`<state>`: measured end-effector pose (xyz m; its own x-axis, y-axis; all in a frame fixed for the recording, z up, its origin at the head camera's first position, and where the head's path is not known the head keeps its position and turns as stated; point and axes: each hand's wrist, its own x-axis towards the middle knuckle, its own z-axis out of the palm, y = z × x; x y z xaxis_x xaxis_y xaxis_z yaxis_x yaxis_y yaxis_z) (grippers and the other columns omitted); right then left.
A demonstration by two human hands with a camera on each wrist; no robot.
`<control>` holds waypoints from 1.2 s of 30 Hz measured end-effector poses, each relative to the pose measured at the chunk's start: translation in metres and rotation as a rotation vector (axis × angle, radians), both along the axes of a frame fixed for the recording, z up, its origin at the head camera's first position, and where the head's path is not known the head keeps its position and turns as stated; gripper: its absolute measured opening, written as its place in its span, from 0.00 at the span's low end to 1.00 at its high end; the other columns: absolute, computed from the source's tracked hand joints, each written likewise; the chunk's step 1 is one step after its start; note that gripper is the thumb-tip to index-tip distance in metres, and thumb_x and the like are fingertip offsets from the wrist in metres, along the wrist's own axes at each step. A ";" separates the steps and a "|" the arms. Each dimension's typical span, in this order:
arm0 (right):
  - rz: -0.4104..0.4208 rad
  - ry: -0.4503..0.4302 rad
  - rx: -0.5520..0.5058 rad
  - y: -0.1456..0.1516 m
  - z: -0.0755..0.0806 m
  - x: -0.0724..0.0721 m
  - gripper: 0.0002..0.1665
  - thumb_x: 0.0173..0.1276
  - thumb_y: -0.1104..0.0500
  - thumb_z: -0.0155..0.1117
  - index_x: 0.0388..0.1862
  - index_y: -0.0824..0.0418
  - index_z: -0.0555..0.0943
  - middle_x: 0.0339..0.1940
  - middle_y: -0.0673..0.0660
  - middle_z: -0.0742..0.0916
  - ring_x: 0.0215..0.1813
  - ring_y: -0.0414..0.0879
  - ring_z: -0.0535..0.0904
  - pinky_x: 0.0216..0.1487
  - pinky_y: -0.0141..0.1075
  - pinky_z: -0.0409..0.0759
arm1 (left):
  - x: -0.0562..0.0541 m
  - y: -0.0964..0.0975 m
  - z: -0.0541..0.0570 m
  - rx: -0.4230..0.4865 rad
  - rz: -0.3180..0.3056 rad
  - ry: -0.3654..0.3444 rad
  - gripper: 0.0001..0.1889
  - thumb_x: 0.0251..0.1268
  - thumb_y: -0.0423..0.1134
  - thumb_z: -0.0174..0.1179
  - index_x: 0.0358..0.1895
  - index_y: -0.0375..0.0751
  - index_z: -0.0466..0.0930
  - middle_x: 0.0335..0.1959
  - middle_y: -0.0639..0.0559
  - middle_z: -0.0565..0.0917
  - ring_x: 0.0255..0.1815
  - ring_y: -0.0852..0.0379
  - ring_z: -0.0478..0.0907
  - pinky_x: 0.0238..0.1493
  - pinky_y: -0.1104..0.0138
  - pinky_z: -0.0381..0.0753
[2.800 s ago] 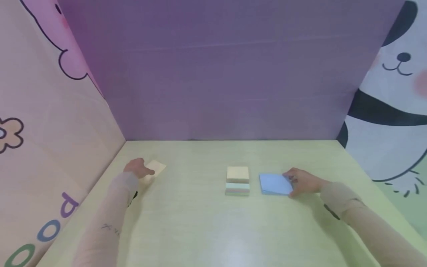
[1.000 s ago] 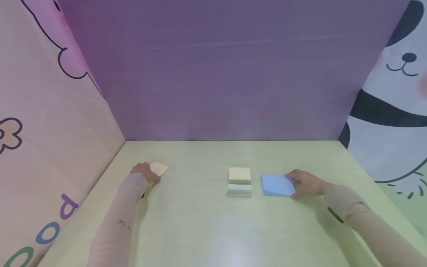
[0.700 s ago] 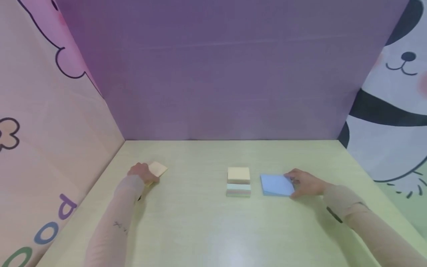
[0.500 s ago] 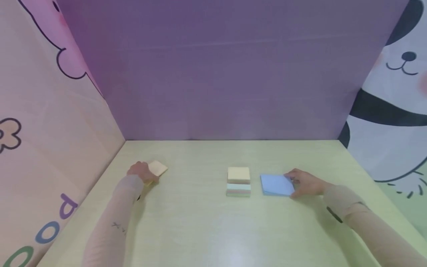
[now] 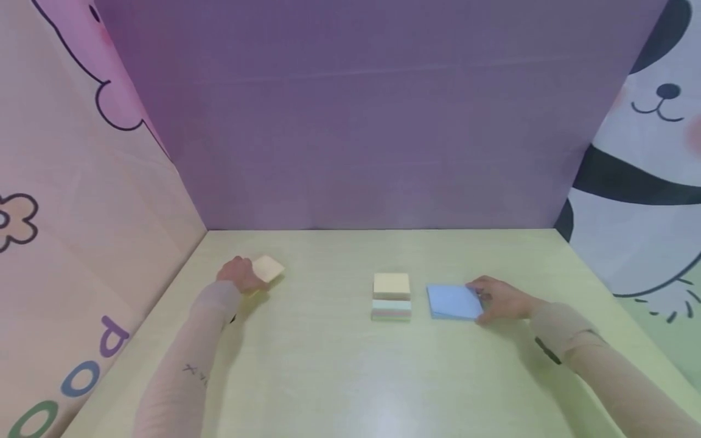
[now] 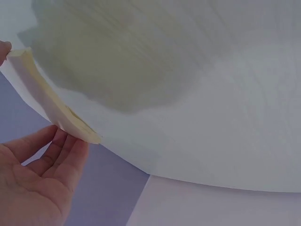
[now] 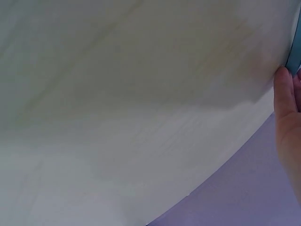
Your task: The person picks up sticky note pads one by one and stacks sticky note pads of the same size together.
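Note:
Near the left end of the table my left hand [image 5: 241, 275] pinches a pale yellow sticky-note pad [image 5: 268, 268] by its edges. In the left wrist view the pad [image 6: 47, 99] is held between thumb and fingertips, raised off the tabletop with a shadow under it. My right hand [image 5: 504, 299] grips the right side of a light blue sticky-note pad [image 5: 453, 302], which lies flat on the table. Only a blue edge [image 7: 295, 52] and part of that hand show in the right wrist view.
Between the hands sits a cream pad [image 5: 391, 286], with layered pastel edges [image 5: 391, 309] at its front, left of the blue pad. A purple backdrop [image 5: 350, 152] closes off the far edge of the table [image 5: 328, 365]; printed panels flank it.
My left hand has closed on the yellow pad, lifted it a little and shifted it slightly right and away. The right hand still holds the blue pad in the same spot.

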<state>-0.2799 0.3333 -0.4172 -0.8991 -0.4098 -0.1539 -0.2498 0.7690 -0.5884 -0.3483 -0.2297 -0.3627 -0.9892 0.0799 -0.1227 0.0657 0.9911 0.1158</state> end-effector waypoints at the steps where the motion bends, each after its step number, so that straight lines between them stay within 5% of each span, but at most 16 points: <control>1: -0.002 -0.001 -0.002 0.000 0.000 0.000 0.50 0.43 0.53 0.75 0.62 0.73 0.63 0.59 0.71 0.70 0.58 0.66 0.69 0.58 0.54 0.69 | 0.000 0.002 0.001 0.001 -0.008 0.003 0.35 0.40 0.56 0.63 0.43 0.24 0.73 0.36 0.35 0.75 0.34 0.44 0.74 0.37 0.52 0.78; 36: -0.012 0.005 0.020 -0.004 0.001 -0.004 0.50 0.44 0.52 0.75 0.62 0.72 0.64 0.58 0.69 0.71 0.59 0.65 0.69 0.59 0.54 0.68 | -0.001 0.081 0.040 0.026 -0.211 0.049 0.35 0.39 0.53 0.66 0.46 0.28 0.73 0.37 0.42 0.74 0.34 0.49 0.72 0.38 0.58 0.75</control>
